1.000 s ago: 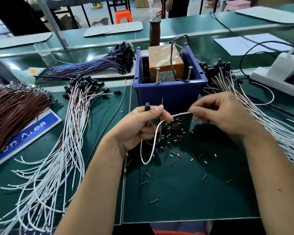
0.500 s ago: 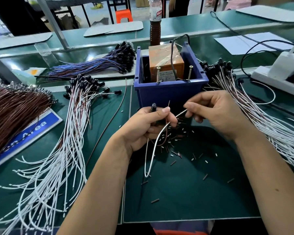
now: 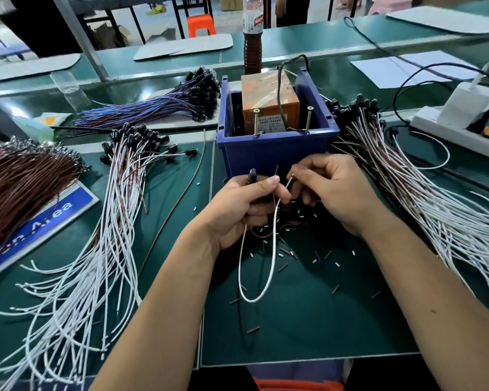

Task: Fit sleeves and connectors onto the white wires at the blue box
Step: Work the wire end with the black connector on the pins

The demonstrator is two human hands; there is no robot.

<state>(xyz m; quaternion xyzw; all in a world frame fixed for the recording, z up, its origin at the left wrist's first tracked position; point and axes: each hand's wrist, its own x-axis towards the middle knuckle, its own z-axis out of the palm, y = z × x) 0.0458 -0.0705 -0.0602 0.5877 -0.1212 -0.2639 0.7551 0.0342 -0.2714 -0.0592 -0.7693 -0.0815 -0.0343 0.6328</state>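
Green worktop [image 3: 308, 320] across the whole frame. Big bunch of white wires [image 3: 76, 277] fanned out at lower left, black caps at its top end. Another bunch of white & brown wires [image 3: 435, 210] on the right side. Brown wire heap [image 3: 17, 182] at far left, blue sign [image 3: 45, 221] just beside it. Blue-purple wire bundle [image 3: 158, 105] at upper left. Blue box [image 3: 274, 148] at center top, orange block [image 3: 268, 97] inside, two screws standing at its front edge. Brown bottle [image 3: 251, 38] behind the box. White power strip [image 3: 458, 128] at upper right.

Left hand [image 3: 237, 210] just in front of the box, fingers curled, grip clamped on a black connector [image 3: 251, 175] & a thin brown wire; thumb pressed on top. Right hand [image 3: 339, 193] beside it, fingertips pinched on the tip of one white wire [image 3: 268, 266]. Wire loops down from both hands to center frame. Lots of tiny sleeves [image 3: 291, 249] scattered on the worktop under & below the hands.
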